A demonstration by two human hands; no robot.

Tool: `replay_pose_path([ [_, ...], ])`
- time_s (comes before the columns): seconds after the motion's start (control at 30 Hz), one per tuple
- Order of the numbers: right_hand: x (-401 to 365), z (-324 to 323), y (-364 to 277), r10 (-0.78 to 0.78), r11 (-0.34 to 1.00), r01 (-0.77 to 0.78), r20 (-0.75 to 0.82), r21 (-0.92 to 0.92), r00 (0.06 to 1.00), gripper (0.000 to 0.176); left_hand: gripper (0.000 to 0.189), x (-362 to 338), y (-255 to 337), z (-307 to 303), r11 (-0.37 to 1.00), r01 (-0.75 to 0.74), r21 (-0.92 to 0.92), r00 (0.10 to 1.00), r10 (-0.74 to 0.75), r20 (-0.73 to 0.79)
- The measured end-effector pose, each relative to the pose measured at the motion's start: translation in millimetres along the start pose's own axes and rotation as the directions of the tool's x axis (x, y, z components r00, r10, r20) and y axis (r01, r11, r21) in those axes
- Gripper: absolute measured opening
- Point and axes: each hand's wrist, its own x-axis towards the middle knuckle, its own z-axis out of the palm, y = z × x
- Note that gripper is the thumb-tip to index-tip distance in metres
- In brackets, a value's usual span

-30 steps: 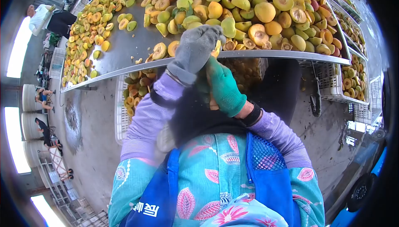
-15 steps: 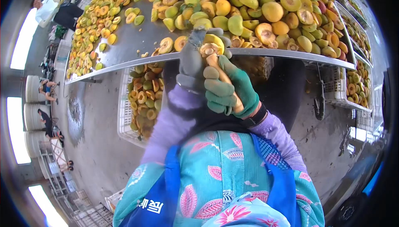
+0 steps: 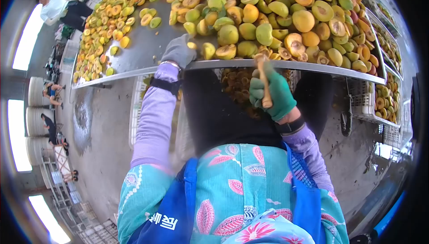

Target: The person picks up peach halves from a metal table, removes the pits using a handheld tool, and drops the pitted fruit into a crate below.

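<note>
My left hand (image 3: 179,50), in a grey glove, is over the near edge of the metal table (image 3: 143,47). Its fingers bend down and away, mostly hidden behind the back of the glove. A small yellow fruit piece (image 3: 192,46) shows right beside those fingers. In a green glove, my right hand (image 3: 276,93) is closed around a wooden-handled tool (image 3: 265,83), which points up toward the table's rim. Its far end overlaps the fruit in this view. Apricot-like halves (image 3: 226,51) lie along the edge between my hands, cut face showing on some.
A large heap of halved fruit (image 3: 308,20) covers the table's right and far side, with a smaller spread (image 3: 116,16) at left. Below the edge is a container of brown-orange pieces (image 3: 241,85). Filled crates (image 3: 386,98) stand at right. Another person (image 3: 67,9) stands at far left.
My hands have parted. The left moved away to the left, and the fruit it held against the tool no longer shows. The right moved slightly right, still holding the tool.
</note>
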Motion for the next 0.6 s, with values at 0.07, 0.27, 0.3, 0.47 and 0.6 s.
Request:
replay_pose_path([
  [0.07,-0.3,12.3,0.0,-0.105,0.948,0.060,-0.126,-0.313,0.986,0.039,0.032,11.3,8.5,-2.6,0.937,0.030,-0.347,0.999,-0.015,0.046],
  [0.27,41.2,24.3,50.1,-0.431,0.460,0.389,0.183,-0.798,0.884,0.032,0.020,-62.1,72.1,-14.0,0.791,-0.303,-0.532,0.950,0.205,-0.237],
  [0.3,43.3,22.2,52.4,-0.424,0.431,0.368,0.175,-0.824,0.889,0.032,0.020,-65.6,79.6,-4.5,0.795,-0.264,-0.546,0.956,0.141,-0.257],
  [0.47,33.1,9.6,54.2,-0.616,0.354,0.372,0.085,-0.858,0.783,0.029,0.025,-66.9,100.4,5.3,0.854,-0.378,-0.358,0.885,0.218,-0.412],
  [0.6,21.3,16.8,52.7,-0.643,0.266,0.414,0.160,-0.871,0.749,0.027,0.020,-71.1,119.0,10.1,0.200,-0.044,-0.979,0.990,-0.121,-0.070],
])
